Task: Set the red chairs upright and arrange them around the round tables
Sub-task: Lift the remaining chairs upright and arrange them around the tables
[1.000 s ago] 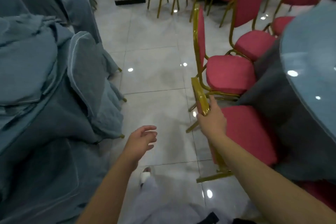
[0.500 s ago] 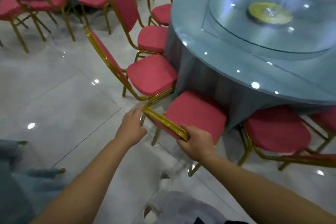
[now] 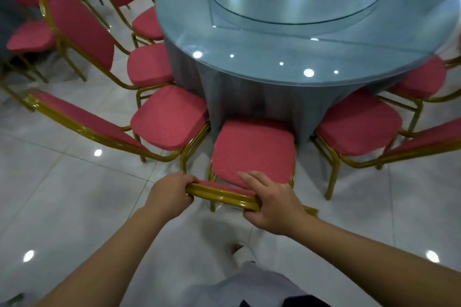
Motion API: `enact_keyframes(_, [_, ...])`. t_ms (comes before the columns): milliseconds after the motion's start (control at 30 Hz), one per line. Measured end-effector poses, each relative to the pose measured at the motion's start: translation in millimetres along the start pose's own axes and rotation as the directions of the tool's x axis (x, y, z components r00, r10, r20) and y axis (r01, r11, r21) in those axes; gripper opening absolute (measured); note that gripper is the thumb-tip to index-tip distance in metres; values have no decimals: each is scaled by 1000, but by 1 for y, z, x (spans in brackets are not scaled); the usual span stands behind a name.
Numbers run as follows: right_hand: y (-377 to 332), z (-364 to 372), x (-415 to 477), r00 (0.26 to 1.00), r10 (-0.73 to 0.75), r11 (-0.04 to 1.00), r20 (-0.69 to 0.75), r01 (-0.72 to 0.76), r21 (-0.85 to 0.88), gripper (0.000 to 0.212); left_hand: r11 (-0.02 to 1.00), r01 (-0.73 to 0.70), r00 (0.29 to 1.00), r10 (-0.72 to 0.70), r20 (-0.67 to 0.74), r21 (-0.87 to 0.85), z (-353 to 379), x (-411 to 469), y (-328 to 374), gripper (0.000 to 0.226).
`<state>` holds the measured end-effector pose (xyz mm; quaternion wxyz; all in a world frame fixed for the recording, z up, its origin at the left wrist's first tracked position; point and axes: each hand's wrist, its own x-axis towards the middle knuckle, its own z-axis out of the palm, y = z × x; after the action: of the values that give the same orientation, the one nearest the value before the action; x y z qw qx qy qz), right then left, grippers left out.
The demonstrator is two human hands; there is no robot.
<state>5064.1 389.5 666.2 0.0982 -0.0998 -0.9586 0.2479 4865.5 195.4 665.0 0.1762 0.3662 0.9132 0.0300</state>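
The red chair [image 3: 253, 154] is being held by the gold top rail [image 3: 222, 197] of its back. The left hand [image 3: 169, 192] is wrapping the rail's left end, fingers curled over the top. The right hand [image 3: 273, 204] is clasping the right end, thumb hooking under and fingers lying over onto the red padding.

Beyond the hands, the chair is standing upright on the tiled floor [image 3: 74, 194], its seat front touching the grey cloth [image 3: 249, 99] hanging from the round table [image 3: 287, 67]. It is sitting between a left neighbour [image 3: 169, 117], whose frame is almost touching its own, and a right neighbour [image 3: 359, 122], standing a little apart.

The step in hand looks like the final squaring-in. To do it well, the person should be pushing evenly through both ends of the rail so the chair is not twisting. They should also be nudging it slightly rightward to even the gaps, pointing the back straight away from the table's centre, and stopping before the seat is dragging the cloth. Sliding with the legs lightly lifted would be sparing the glossy tiles.
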Motion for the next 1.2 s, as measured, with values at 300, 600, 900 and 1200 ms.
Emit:
enact_keyframes(300, [-17,-6,10,903,347,937,255,-319,-145,32,987,-133,985,141,98,-86,-2,11,-8,31])
enact_keyframes(600, [-80,6,-34,762,569,816,310,-570,-97,40,919,-386,886,392,248,-74,-12,-22,-38,45])
enact_keyframes(900, [-170,59,-112,725,678,734,122,-675,-70,55,798,-602,767,571,293,19,10,-75,-83,44])
enact_keyframes(1200, [-161,70,-147,365,917,380,-158,-922,78,112,799,-600,762,588,272,-45,18,-108,-69,40])
